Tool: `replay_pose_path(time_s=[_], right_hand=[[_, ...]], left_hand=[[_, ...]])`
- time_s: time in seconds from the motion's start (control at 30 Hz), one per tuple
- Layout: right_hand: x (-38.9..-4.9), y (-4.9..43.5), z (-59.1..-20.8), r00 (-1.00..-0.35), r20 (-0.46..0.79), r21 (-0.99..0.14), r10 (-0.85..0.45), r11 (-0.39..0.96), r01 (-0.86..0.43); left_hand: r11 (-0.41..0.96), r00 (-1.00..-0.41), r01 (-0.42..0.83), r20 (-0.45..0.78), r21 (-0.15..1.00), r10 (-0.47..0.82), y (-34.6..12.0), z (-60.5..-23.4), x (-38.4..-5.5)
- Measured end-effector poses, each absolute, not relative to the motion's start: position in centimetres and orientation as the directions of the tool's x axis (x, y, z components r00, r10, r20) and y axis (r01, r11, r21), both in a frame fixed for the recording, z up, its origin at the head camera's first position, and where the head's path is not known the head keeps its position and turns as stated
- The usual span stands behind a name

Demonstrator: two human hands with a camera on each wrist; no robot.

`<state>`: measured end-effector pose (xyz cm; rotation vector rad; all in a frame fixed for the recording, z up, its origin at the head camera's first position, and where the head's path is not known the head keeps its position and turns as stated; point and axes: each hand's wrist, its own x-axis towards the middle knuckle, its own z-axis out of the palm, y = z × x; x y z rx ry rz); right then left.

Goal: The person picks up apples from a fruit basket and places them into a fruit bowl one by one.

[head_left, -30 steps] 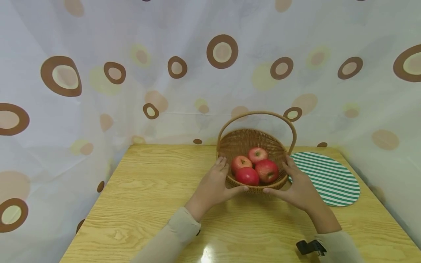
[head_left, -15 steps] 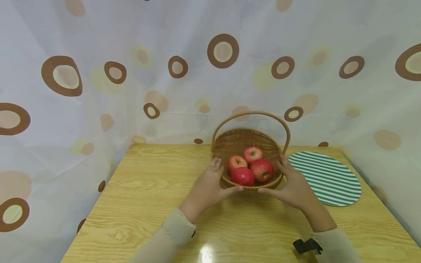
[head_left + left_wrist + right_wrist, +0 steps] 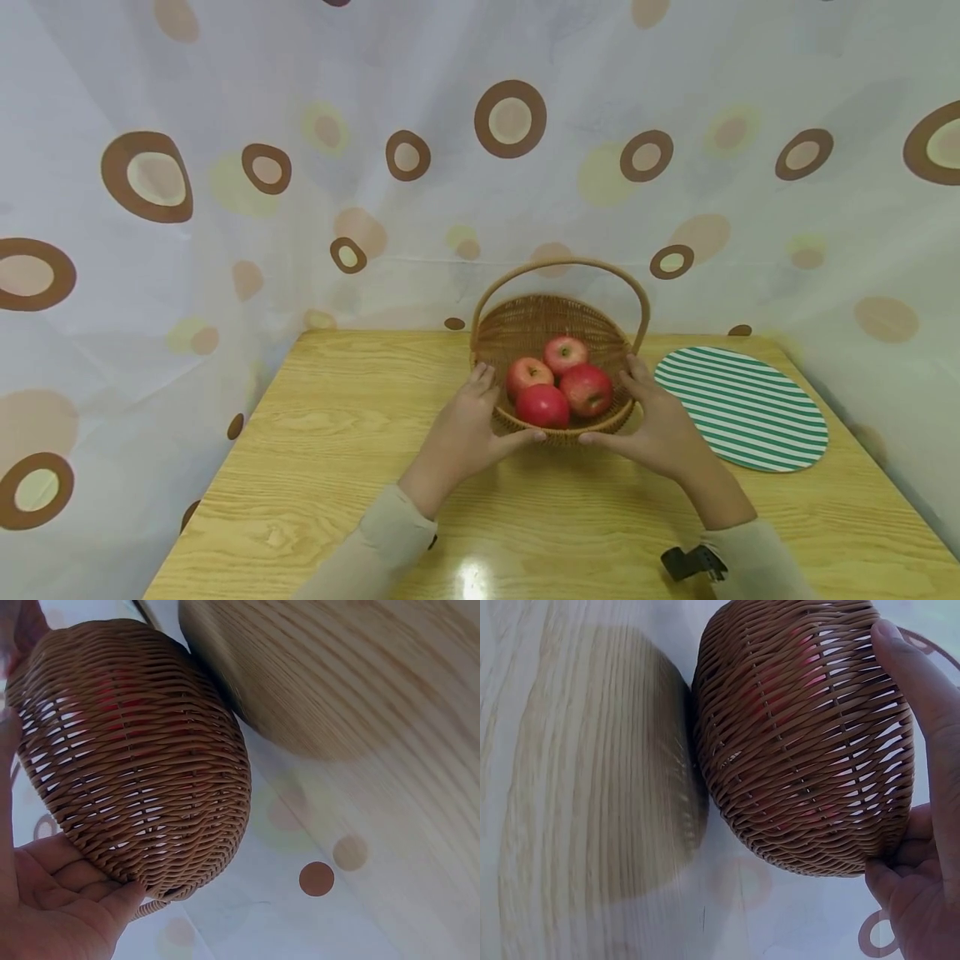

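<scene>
A brown wicker basket (image 3: 517,327) with a tall arched handle (image 3: 562,262) is near the back of the table, its opening facing me. Several red apples (image 3: 587,390) lie together inside. My left hand (image 3: 459,437) grips its left side, thumb along the front and fingers at the rim. On the opposite side my right hand (image 3: 663,432) holds it the same way, the two thumbs almost meeting. Both wrist views show the woven underside (image 3: 150,765) close against the wood; whether it touches cannot be told. Red apple colour shows through the weave (image 3: 802,735).
A round green-and-white striped placemat (image 3: 742,408) lies on the wooden table (image 3: 337,467), right of the basket. Behind the table hangs a pale curtain (image 3: 330,75) with brown ring patterns, and it also runs along both sides.
The basket and its apples have shifted left by a small distance, with both hands moving along on its sides. The gap between basket and placemat has grown. The placemat stays in place.
</scene>
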<state>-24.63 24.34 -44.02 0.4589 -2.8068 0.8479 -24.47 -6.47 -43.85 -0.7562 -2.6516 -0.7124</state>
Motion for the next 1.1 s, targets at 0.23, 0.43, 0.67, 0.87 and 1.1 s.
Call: replay_pose_path(time_s=[0.23,0.43,0.67,0.87,1.1], right_hand=[[-24.8,23.4,-44.2,-0.937,0.247,-0.514,-0.248,0.786,-0.343],[-24.5,22.2,-44.1,-0.935,0.250,-0.539,-0.251,0.766,-0.350],[-23.9,20.7,-43.9,-0.929,0.265,-0.516,-0.259,0.775,-0.364],[-22.9,19.6,-43.8,-0.934,0.243,-0.517,-0.264,0.779,-0.355],[-22.1,18.7,-43.9,-0.933,0.244,-0.496,-0.264,0.793,-0.354]], left_hand=[[0.758,-0.825,0.541,0.405,0.365,0.394,-7.5,-43.9,-24.0],[0.762,-0.815,0.547,0.426,0.345,0.393,-8.7,-44.1,-23.4],[0.768,-0.813,0.546,0.435,0.336,0.388,-10.1,-44.3,-22.7],[0.782,-0.824,0.530,0.417,0.328,0.384,-11.1,-44.3,-21.8],[0.787,-0.817,0.530,0.439,0.314,0.375,-11.9,-44.3,-20.9]])
